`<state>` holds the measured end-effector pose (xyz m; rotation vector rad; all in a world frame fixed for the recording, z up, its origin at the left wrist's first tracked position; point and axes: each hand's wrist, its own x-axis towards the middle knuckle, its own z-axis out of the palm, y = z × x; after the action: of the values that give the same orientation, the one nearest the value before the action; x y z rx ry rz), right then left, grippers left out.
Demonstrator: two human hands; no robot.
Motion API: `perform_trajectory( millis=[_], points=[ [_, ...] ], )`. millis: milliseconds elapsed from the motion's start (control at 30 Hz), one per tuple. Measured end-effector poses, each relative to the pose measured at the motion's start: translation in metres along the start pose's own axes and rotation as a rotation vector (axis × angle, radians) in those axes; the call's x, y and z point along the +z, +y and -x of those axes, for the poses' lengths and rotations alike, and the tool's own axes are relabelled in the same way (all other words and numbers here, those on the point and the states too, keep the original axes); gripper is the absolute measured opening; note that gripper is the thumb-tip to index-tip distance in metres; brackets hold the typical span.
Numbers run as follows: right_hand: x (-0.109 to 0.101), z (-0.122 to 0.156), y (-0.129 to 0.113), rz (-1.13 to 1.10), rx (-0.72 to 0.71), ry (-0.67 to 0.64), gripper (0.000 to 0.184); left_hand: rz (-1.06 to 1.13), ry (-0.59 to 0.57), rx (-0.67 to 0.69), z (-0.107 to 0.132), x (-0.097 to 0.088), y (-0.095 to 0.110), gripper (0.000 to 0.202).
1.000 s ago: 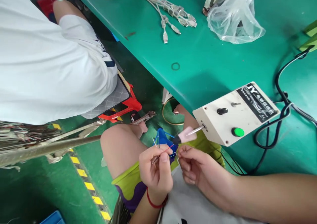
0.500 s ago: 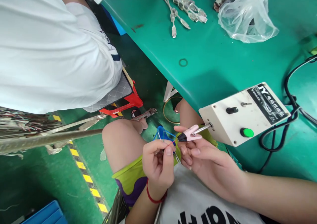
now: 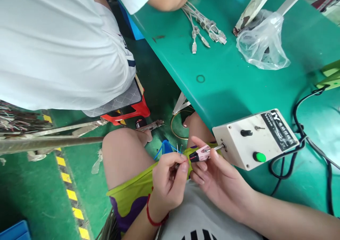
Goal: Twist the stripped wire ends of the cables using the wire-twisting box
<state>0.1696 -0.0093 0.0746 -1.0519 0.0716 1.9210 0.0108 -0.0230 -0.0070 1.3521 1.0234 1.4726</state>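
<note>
My left hand [image 3: 170, 183] is closed in a pinch on a cable end whose thin coloured wires [image 3: 178, 148] stick up from my fingers. My right hand [image 3: 212, 178] cups and pinches the small pink clip [image 3: 201, 154] on the metal shaft of a white control box [image 3: 255, 137]. The box has a black knob, a toggle switch and a green button, and it sits at the near edge of the green table [image 3: 225, 70]. Both hands are over my lap, just below the table edge and nearly touching each other.
Another person in a white shirt [image 3: 53, 45] sits on a red stool [image 3: 127, 110] at my left, with a hand by a bundle of grey USB cables [image 3: 204, 27]. A clear plastic bag [image 3: 262, 43] lies farther back. Black cords [image 3: 300, 144] trail right of the box.
My right hand rose from beside my left hand to the pink clip and closed round it. My left hand brought the wire ends closer to the clip. The view shifted a little.
</note>
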Motion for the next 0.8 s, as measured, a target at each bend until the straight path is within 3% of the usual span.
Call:
perform_trajectory(
  millis=[300,667,800],
  points=[
    [-0.0001,0.0013,-0.0014,0.028,0.0,-0.047,0.047,-0.005,-0.008,-0.033,-0.0056,0.0009,0.0002,0.013],
    [-0.0039,0.0009,-0.0009,0.073,-0.001,-0.052,0.047,-0.029,-0.049,-0.061,-0.007,-0.0025,-0.0019,0.01],
    [-0.0032,-0.0001,0.001,0.072,-0.01,-0.066,0.053,-0.034,-0.014,-0.064,-0.0078,-0.0061,-0.0015,0.007]
  ],
)
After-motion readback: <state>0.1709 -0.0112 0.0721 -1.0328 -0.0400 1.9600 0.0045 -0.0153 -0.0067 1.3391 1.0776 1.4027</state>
